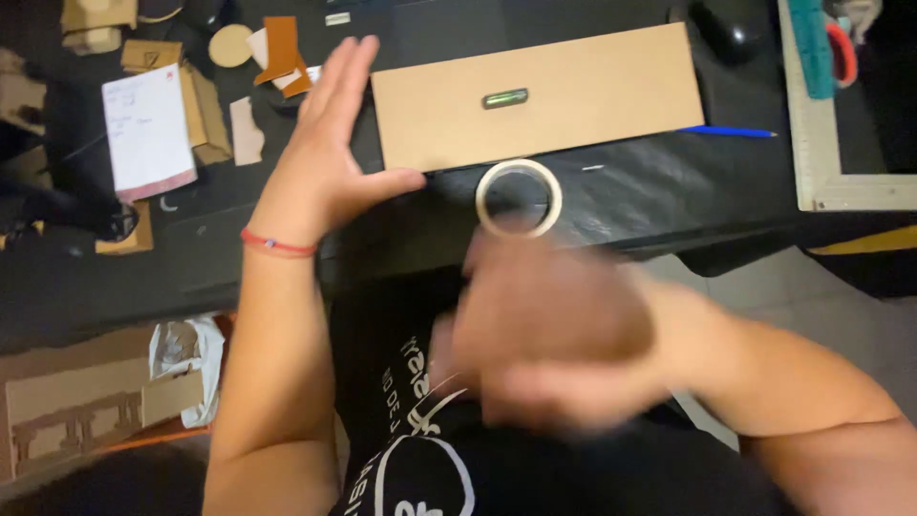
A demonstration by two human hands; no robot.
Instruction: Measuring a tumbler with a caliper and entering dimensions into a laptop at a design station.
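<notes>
Left hand (pixel 330 153) is spread flat with fingers together, its thumb tip against the lower left corner of the long brown board (pixel 537 96); I see it gripping nothing. My right hand (pixel 554 334) is blurred in front of my chest, near the bench edge, so I cannot tell whether it is open or closed or whether it holds anything.

Going down in size: the black bench (pixel 659 191) carries everything. The brown board lies flat across it, with a small green bubble level (pixel 504 97) sitting on its middle. A white sheet of paper (pixel 146 132) lies well to the left, among cardboard scraps. A roll of pale masking tape (pixel 519 198) lies flat just below the board's near edge, just above my right hand. A blue pen (pixel 731 131) lies by the board's lower right corner.
</notes>
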